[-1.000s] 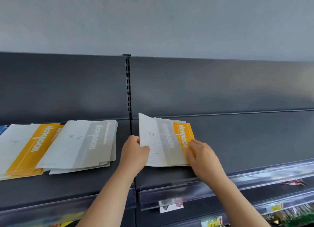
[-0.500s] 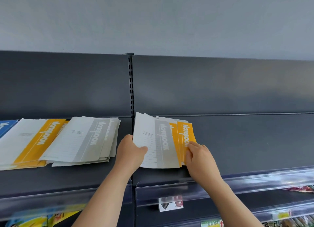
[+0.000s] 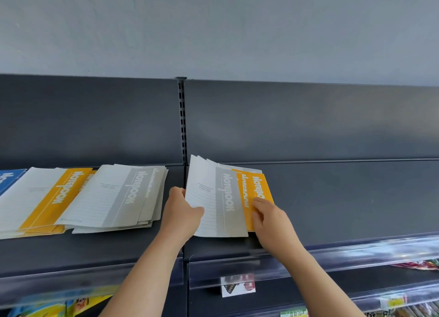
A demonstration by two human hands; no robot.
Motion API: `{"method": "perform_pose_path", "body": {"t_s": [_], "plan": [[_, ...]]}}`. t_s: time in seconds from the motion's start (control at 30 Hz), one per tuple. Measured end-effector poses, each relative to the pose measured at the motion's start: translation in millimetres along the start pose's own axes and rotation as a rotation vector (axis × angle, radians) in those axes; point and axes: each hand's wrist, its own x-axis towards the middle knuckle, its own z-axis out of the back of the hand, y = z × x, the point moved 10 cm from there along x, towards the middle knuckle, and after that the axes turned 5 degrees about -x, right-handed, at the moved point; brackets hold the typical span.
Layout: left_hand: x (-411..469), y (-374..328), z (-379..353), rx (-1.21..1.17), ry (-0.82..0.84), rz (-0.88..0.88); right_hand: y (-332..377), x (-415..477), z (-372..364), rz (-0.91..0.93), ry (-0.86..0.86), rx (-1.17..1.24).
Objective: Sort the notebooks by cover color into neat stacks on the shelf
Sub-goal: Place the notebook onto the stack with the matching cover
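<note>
On the dark shelf (image 3: pixel 332 202), just right of the centre upright, lies a mixed pile. A grey-striped notebook (image 3: pixel 213 198) tops it, and my left hand (image 3: pixel 183 212) grips its left edge, thumb on the cover. Two yellow-striped notebooks (image 3: pixel 259 190) stick out from under it to the right. My right hand (image 3: pixel 270 219) rests its fingers on the lower part of the yellow ones. To the left sit a grey stack (image 3: pixel 118 195), a yellow stack (image 3: pixel 42 202), and a blue notebook (image 3: pixel 9 179) at the frame edge.
A slotted upright (image 3: pixel 182 121) divides the shelf's back panel. A clear price rail (image 3: pixel 356 252) runs along the shelf's front edge, with a small label (image 3: pixel 237 284) under it. Colourful goods (image 3: pixel 415 264) show on lower shelves. The shelf stretches bare to the right of the pile.
The grey notebook has slid left off the yellow ones, so more yellow cover shows. My right hand stays on the yellow notebooks.
</note>
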Motion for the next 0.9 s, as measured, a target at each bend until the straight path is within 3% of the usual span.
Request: {"method": "perform_pose_path", "body": {"t_s": [0.3,0.6,0.77,0.9], "plan": [[-2.4,0.4,4.5,-0.008,-0.011,-0.01,-18.2,6.0,6.0,-0.09,-0.109,-0.11],[-7.2,-12.0,-8.7,-0.003,-0.017,-0.062,-10.4,8.0,4.3,0.046,-0.076,-0.162],[-11.1,-12.2,-6.9,-0.073,-0.001,-0.077,-11.4,10.3,1.3,0.02,-0.055,-0.184],[-14.3,-10.6,-3.7,-0.128,0.005,-0.084,5.0,10.5,0.0,0.065,-0.056,-0.084]]}}
